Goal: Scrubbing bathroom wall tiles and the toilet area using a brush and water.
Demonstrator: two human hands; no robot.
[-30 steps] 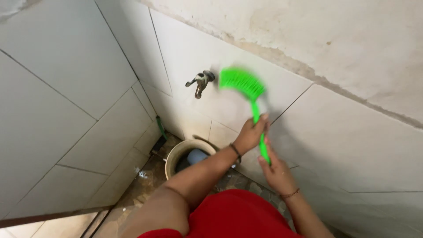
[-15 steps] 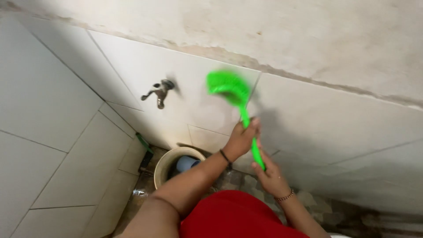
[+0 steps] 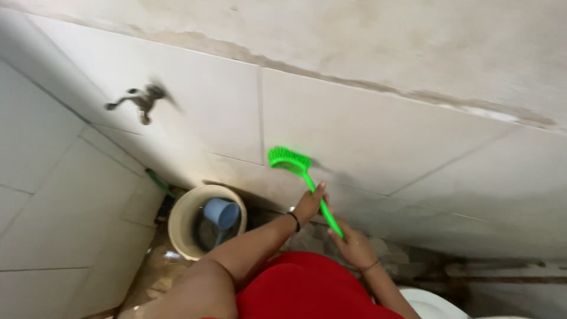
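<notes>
Here, both hands were closed around the handle of a bright green brush [image 3: 301, 176]. The left hand [image 3: 309, 204] gripped the handle higher up, nearer the bristle head, with a dark band on its wrist; the right hand [image 3: 353, 243] clasped the lower end, fingers wrapped round it. The brush head was pressed against the white tiled wall [image 3: 366, 136], just below a horizontal grout line and beside a vertical one. Left of the hands, on the floor, stood a cream bucket [image 3: 183, 221] with a blue mug [image 3: 222, 211] inside it. A metal tap [image 3: 142, 100], blurred, stuck out of the wall above the bucket. A red garment [image 3: 304, 286] filled the lower middle, and a white curved fixture [image 3: 434, 302] showed at the bottom right
</notes>
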